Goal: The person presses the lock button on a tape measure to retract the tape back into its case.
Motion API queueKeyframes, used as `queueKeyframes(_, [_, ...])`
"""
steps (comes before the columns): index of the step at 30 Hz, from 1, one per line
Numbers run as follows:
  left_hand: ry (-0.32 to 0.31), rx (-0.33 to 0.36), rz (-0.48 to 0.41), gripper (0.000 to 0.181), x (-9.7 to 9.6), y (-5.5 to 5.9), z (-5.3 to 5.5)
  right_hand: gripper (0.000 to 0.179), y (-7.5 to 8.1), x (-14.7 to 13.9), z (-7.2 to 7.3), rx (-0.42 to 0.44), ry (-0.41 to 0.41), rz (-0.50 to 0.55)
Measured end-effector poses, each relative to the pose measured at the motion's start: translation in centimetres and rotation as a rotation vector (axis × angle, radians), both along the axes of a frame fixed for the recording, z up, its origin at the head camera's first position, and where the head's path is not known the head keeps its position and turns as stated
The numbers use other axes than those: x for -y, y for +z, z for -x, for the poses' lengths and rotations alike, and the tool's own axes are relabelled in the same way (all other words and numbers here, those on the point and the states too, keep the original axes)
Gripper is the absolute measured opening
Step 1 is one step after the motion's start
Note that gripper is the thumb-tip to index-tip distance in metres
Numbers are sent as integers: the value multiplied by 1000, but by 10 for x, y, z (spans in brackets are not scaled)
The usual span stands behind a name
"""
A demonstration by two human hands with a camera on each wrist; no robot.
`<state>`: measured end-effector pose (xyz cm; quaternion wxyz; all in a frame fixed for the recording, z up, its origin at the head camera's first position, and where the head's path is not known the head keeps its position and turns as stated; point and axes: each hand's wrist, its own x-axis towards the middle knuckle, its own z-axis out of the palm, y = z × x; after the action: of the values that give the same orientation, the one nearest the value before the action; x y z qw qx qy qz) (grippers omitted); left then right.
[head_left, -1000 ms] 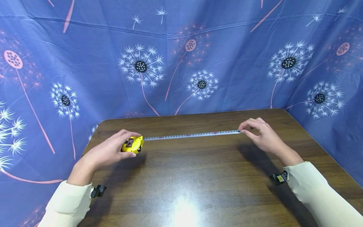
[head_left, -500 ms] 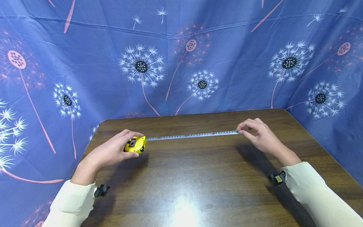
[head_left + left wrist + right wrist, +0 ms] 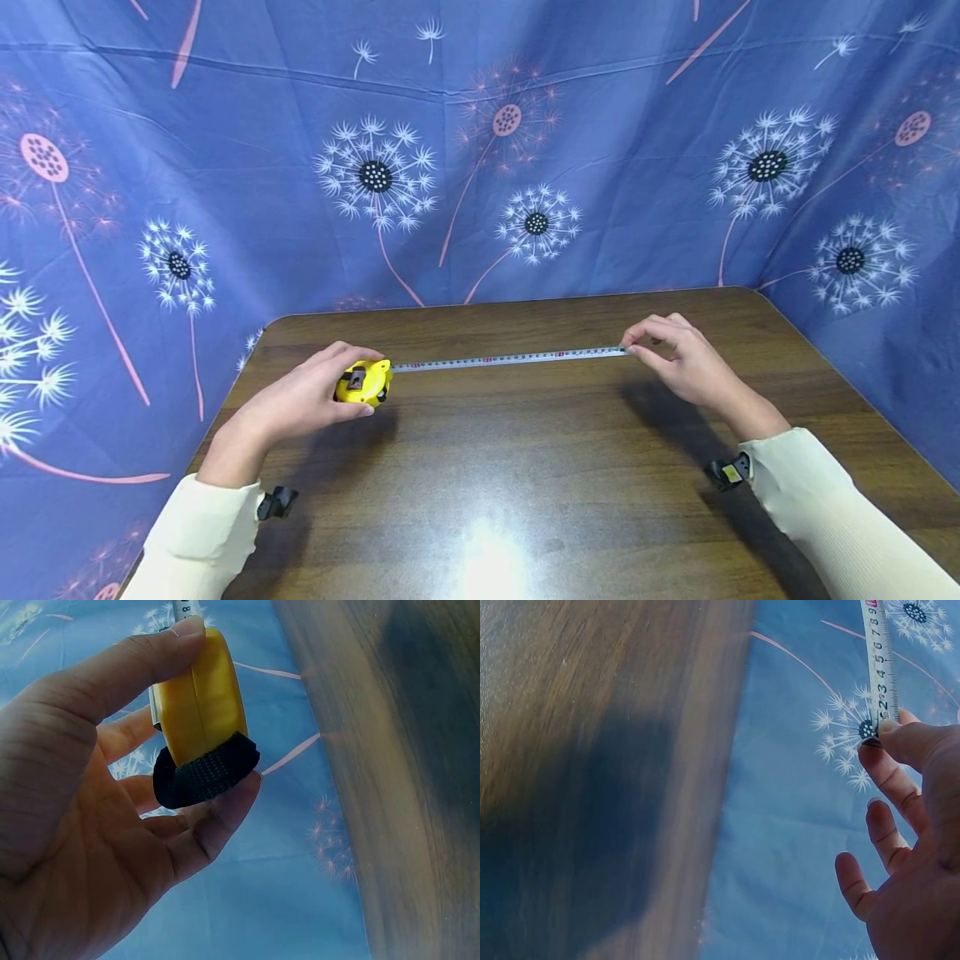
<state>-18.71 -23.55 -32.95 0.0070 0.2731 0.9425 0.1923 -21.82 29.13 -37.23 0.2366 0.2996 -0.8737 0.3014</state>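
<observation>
Head view: my left hand (image 3: 303,402) grips the yellow tape measure (image 3: 369,383) above the wooden table (image 3: 525,467). Its printed blade (image 3: 510,359) stretches straight across to my right hand (image 3: 693,367), which pinches the free end (image 3: 884,711); with that end mostly covered, I can't quite make out its shape.

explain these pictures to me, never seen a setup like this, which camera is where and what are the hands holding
There is no robot here, just a person working with two bare hands. The wide picture comes from a camera worn on the head, looking forward and down; the two closer ones come from black wrist cameras, one per arm. The left hand grips a yellow tape measure case with a black strap. The right hand pinches the end of the tape blade, stretched between the hands over a wooden table. Behind hangs a blue dandelion-print cloth.
</observation>
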Motion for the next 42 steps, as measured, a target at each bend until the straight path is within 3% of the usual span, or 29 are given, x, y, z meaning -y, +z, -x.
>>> queueKeyframes(11, [-4,22,-5,64,0,1,1,28,-1,2,0,27,-14,-1])
queueKeyframes(25, [-6,26,-15,64,-3,2,0,28,-2,11,-2,11,29,29])
queueKeyframes(42, [-10,34,-15,65,-9,3,1,24,-4,20,-2,62,49,18])
